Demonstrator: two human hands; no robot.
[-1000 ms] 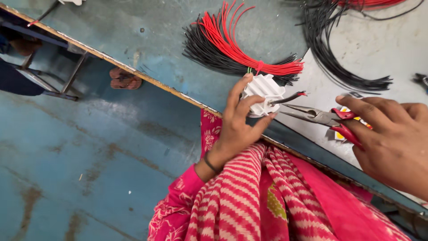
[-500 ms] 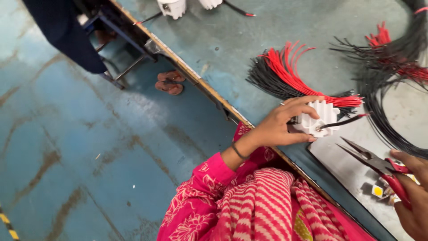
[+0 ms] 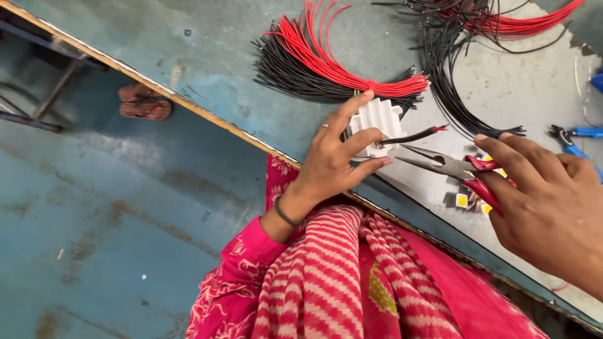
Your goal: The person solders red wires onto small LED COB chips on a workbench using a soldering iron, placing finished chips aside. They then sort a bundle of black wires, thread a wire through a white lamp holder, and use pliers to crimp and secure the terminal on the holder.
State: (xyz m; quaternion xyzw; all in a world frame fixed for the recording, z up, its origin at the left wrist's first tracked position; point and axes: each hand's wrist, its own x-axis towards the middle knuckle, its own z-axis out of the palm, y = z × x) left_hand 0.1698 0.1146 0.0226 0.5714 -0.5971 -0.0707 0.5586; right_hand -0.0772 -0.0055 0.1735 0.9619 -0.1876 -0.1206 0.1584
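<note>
My left hand [image 3: 336, 160] grips a white ribbed plastic part [image 3: 375, 122] just above the table edge; a short black and red wire pair [image 3: 414, 134] sticks out of the part to the right. My right hand [image 3: 543, 204] holds red-handled needle-nose pliers [image 3: 449, 166], jaws slightly apart and pointing left, their tips a little right of the white part and below the wires. Under the pliers lie several small white pieces with yellow squares [image 3: 468, 199].
A tied bundle of red and black wires [image 3: 333, 66] fans out on the blue-grey table [image 3: 188, 56] behind my left hand. More loose black and red wires [image 3: 468, 37] lie at the back right. Blue-handled cutters [image 3: 575, 135] rest at the right edge. A sandalled foot [image 3: 144, 103] shows below the table.
My right hand has brought the pliers in from the lower right, up to the wires sticking out of the white part. My left hand keeps its hold on the part.
</note>
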